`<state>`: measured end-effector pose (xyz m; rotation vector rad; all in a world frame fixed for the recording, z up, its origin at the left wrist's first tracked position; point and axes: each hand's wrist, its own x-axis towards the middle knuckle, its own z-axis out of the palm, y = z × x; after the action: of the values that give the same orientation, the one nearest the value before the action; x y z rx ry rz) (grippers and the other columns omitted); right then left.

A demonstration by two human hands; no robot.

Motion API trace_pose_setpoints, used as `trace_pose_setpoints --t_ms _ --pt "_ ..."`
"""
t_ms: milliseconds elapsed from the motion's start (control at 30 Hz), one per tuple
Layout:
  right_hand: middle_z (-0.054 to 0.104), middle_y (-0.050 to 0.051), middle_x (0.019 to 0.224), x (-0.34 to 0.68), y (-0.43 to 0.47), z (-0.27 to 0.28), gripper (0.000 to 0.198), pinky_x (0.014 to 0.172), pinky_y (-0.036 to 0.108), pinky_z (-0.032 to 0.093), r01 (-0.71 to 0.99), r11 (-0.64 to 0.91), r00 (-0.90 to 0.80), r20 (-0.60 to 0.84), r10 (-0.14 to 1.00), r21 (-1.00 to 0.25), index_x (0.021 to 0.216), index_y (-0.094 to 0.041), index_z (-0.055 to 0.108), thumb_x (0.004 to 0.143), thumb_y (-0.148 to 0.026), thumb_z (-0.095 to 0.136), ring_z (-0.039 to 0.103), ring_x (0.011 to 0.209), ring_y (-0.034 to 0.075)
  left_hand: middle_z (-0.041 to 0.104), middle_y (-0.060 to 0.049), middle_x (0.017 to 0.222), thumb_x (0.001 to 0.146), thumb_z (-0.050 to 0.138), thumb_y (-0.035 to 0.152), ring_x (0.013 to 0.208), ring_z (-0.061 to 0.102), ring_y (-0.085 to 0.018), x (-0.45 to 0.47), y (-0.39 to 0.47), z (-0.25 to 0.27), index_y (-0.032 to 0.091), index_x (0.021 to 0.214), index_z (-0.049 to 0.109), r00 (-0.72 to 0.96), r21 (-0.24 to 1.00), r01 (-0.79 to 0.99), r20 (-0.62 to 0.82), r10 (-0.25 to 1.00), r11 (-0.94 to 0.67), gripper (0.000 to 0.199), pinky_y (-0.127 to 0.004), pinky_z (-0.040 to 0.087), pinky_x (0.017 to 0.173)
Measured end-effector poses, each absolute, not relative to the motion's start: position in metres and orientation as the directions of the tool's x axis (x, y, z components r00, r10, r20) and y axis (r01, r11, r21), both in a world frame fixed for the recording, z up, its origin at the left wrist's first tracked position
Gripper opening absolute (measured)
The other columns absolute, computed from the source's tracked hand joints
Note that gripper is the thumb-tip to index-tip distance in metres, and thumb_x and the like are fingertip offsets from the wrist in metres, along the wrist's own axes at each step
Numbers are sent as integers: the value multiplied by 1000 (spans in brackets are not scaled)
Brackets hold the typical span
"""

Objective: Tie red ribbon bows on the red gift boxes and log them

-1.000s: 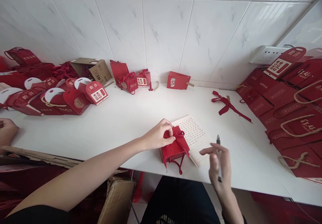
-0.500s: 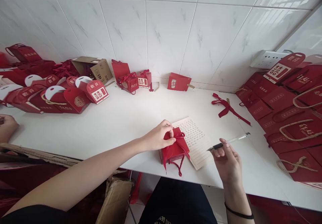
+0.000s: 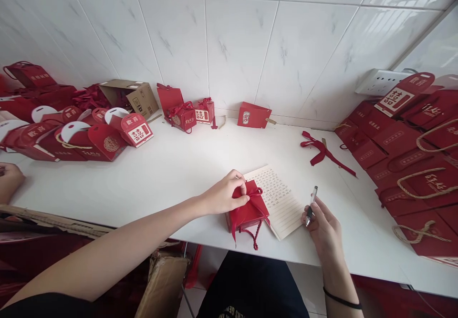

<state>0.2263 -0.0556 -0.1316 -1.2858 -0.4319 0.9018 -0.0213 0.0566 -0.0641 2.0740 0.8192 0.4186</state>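
My left hand [image 3: 232, 193] has its fingers closed on the ribbon bow at the top of a small red gift box [image 3: 255, 213]. This box stands at the table's front edge, with a twisted red cord hanging from its front. Partly under and behind it lies a lined notepad [image 3: 282, 208], its upper part covered in rows of handwriting and its lower lines blank. To the right of the pad, my right hand [image 3: 324, 225] grips a clear pen [image 3: 312, 203] with a black grip, held up off the paper and steeply tilted.
Red gift boxes [image 3: 95, 141] crowd the left side, near an open cardboard carton [image 3: 143, 101]. More are stacked [image 3: 390, 151] at the right below a power strip [image 3: 381, 87]. A red ribbon [image 3: 324, 152] lies behind the pen. Another person's hand [image 3: 10, 182] rests at far left.
In my right hand the pen has swung from a slant pointing left to a steep angle, tip now downward. My left hand and the box have stayed in place.
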Motion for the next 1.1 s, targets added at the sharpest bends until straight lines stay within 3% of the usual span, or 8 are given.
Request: trace_pose_setpoints --t_ms 133,267,433,633,733,833,967,1100 --pt "55 2 66 236 -68 -124 59 47 23 37 12 -113 731 -68 679 -994 116 -13 57 69 -48 68 47 56 14 43 -5 108 77 54 31 107 49 -18 -21 57 -63 18 73 52 725 817 401 -7 688 -415 14 -36 36 100" --pt "62 8 76 257 -78 -122 49 55 30 41 337 -390 791 32 611 -857 97 -15 64 69 -54 57 55 68 22 44 -5 107 76 55 31 107 48 -18 -22 57 -61 19 75 53 741 819 384 3 672 -427 12 -36 35 101" --pt "64 11 78 268 -73 -130 48 59 34 42 453 -502 753 14 658 -737 83 -16 65 64 -57 52 57 75 28 44 -4 106 74 56 24 108 47 -17 -23 56 -62 19 76 54 742 807 380 25 670 -451 6 -36 36 101" --pt "63 10 80 270 -66 -134 50 61 37 42 503 -527 719 -6 695 -685 84 -17 62 63 -60 50 56 73 28 44 -4 109 76 55 26 108 48 -17 -23 56 -64 20 77 56 738 801 386 30 674 -458 6 -36 35 101" --pt "61 13 88 259 -69 -126 54 58 37 42 591 -486 712 133 690 -644 87 -15 62 67 -62 47 55 71 27 45 -5 109 77 54 27 107 49 -17 -22 56 -63 20 77 56 736 799 382 41 676 -465 8 -35 35 101" --pt "60 13 90 228 -71 -110 50 57 34 42 641 -309 637 263 725 -702 87 -15 63 75 -61 46 55 71 24 46 -5 106 76 54 25 106 49 -17 -22 56 -61 19 76 56 743 798 375 44 668 -471 6 -35 36 101" --pt "62 9 92 180 -59 -90 38 66 31 45 505 -23 367 190 911 -863 90 -19 64 83 -54 49 56 83 24 46 -5 106 76 55 28 108 48 -18 -21 56 -60 19 76 55 734 798 382 44 678 -466 8 -37 35 101" --pt "62 9 92 159 -36 -85 38 66 32 43 425 1 237 112 965 -905 89 -19 64 84 -54 49 55 79 23 45 -6 108 76 56 29 111 46 -19 -22 55 -63 19 77 55 719 794 383 65 692 -472 9 -36 33 103"
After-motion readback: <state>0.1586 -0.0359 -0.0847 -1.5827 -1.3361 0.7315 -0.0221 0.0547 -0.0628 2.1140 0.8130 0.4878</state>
